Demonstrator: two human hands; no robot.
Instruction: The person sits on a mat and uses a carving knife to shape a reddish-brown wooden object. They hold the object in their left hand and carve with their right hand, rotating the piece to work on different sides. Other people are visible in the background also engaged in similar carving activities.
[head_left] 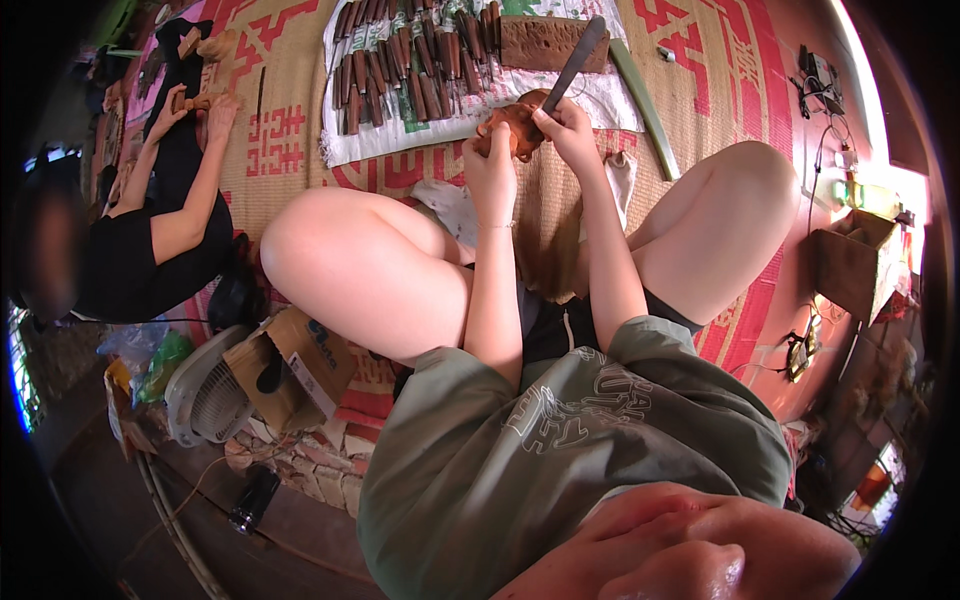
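Note:
My left hand (491, 172) is closed around a small carved reddish-brown wooden piece (524, 143). Pinched in my right hand (568, 132), just beside it, is a long flat dark tool (579, 62) with a rounded far end. It slants up and to the right; I cannot make out whether it is a file or a blade. The tool's near end meets or overlaps the carving, and my fingers hide the contact. Below both hands, a wooden block (550, 235) stands between my bent legs, with pale cloth (445, 205) at its left side.
Several wood-handled carving tools (405, 65) lie on a white sack (350, 152) ahead, beside a brown pitted block (535, 45) and a green strip (645, 110). At left, another person's hands (215, 115) work on wood. A fan (205, 390), cardboard box (300, 360) and wooden box (858, 265) flank me.

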